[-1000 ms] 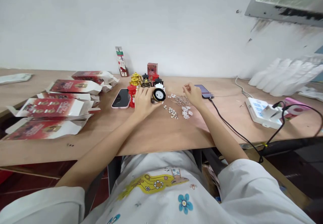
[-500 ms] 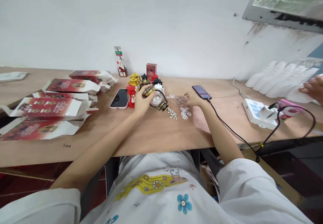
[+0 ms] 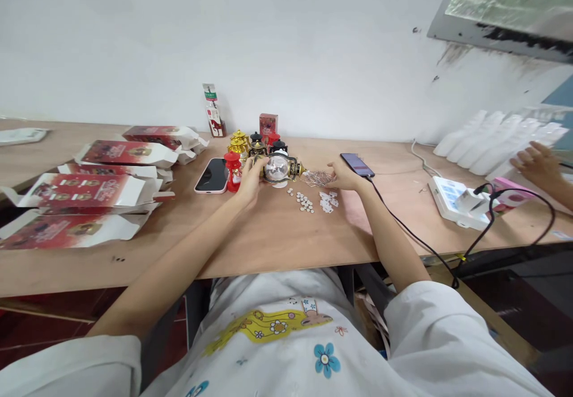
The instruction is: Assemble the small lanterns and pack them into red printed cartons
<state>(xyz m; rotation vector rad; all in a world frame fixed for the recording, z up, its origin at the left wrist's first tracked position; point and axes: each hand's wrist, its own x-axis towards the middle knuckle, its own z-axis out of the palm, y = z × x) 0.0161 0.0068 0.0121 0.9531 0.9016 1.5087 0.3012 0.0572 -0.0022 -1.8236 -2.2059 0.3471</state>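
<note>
My left hand [image 3: 251, 177] is closed around one end of a small black-and-gold lantern [image 3: 276, 168] with a clear round globe. The lantern lies on its side, its gold-tipped end pointing right. At the right end of a heap of thin wire pieces [image 3: 317, 177] is my right hand [image 3: 342, 176], thumb and forefinger apart and touching the heap's edge. Small round button-like pieces [image 3: 305, 202] and small white pieces [image 3: 328, 201] lie in front of the wires. Left of the held lantern stands a red lantern [image 3: 233, 172]; gold lanterns [image 3: 239, 140] and black ones stand behind.
Flattened red-and-white boxes [image 3: 85, 189] cover the table's left side. One phone [image 3: 212, 175] lies by the red lantern, another [image 3: 357, 164] is on a cable at right. Beyond are a power strip [image 3: 456, 203], white sleeves [image 3: 496, 140] and another person's hand [image 3: 539, 164].
My left hand has turned the lantern from a downward tilt to nearly level. My right hand has shifted slightly at the wires. The other person's hand has moved left and down.
</note>
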